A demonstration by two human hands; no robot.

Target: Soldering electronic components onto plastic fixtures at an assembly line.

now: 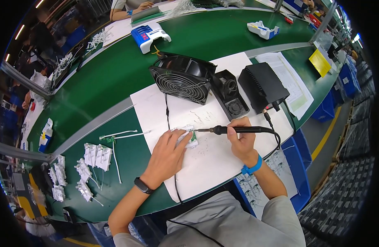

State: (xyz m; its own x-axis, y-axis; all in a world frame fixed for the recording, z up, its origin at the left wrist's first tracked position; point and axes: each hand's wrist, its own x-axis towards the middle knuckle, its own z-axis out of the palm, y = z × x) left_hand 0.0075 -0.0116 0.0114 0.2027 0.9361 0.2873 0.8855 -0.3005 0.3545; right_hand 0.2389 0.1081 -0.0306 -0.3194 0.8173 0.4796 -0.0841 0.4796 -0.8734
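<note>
Two hands work at the middle of the white sheet [214,160] on the green worktop [115,74]. The left hand [167,156] lies flat with fingers spread, pressing down a small white part with a green circuit board [192,139]. The right hand [243,140] is closed in a pen-like pinch around the soldering iron [234,130], whose tip meets the board's right edge. The joint itself is too small to judge, so this piece seems mid-solder. Near left, a cluster of white parts with leads [93,162] lies on the worktop; whether those are finished or waiting I cannot tell. Just beyond the sheet's far edge stand a black fan [181,80], an iron holder [230,96] and the soldering station [261,86]
</note>
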